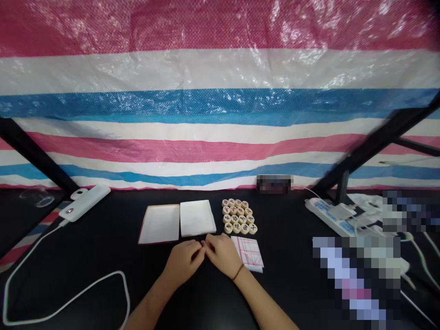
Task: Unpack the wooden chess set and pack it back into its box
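My left hand [184, 261] rests on the black table with its fingers curled in. Beside it lies my right hand [224, 254], also closed, with a thin band at the wrist; the two hands meet at the thumbs and fingertips. I see nothing held in either. Just beyond them are a white open box half [197, 218] and, to its left, a second shallow half with a reddish-brown edge [159, 223]. Round Chinese chess pieces [239, 216], red-marked behind and dark-marked in front, stand in neat rows at right. A folded white sheet with red lines [250, 253] lies beside my right hand.
A white device [85, 204] with a looping white cable [65, 300] is at left. On the right are a power strip [330, 217] with plugs and cords, and blurred-out items. A striped plastic sheet [206, 105] hangs behind the table [103, 256], between slanted black bars.
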The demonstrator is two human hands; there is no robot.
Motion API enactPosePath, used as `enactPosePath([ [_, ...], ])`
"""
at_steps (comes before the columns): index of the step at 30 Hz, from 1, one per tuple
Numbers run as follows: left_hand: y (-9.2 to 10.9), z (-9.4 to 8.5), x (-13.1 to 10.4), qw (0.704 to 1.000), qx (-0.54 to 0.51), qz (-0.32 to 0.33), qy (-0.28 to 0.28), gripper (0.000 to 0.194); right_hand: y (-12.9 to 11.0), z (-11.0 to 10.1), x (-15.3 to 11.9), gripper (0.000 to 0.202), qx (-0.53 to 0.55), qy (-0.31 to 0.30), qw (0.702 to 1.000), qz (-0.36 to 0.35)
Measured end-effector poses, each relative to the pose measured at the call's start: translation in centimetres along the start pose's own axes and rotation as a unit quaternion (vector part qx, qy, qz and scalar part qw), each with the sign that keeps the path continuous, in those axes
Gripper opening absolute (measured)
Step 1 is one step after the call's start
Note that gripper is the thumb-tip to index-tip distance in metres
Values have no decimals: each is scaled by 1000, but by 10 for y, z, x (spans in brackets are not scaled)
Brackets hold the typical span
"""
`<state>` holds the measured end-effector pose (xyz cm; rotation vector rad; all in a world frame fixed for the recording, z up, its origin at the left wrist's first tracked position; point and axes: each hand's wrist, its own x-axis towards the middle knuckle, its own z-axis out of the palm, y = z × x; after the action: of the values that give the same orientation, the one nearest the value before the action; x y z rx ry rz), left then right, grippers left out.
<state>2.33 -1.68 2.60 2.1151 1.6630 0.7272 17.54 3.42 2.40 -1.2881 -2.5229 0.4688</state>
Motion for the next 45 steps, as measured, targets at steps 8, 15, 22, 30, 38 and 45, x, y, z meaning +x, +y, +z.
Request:
enactPosePath([
  [8,-1,0,-4,1000,0,7,5,30,0,-1,0,23,25,1,1000,9],
  [15,-1,1,-5,1000,12,16,11,30,0,0,-1,24,34,14,999,7],
  [22,-1,0,-8,992,41,105,56,30,2,-3,-15,30,65,85,994,-28],
  [30,3,-5,-2,957,119,157,213,22,41,-19,-61,26,-3,285,958,18],
  [38,-13,7,3,949,217,92,207,29,64,-10,-77,18,-69,262,959,78],
  [45,-3,6,-13,955,184,113,201,19,59,-12,-79,27,-95,197,966,137],
])
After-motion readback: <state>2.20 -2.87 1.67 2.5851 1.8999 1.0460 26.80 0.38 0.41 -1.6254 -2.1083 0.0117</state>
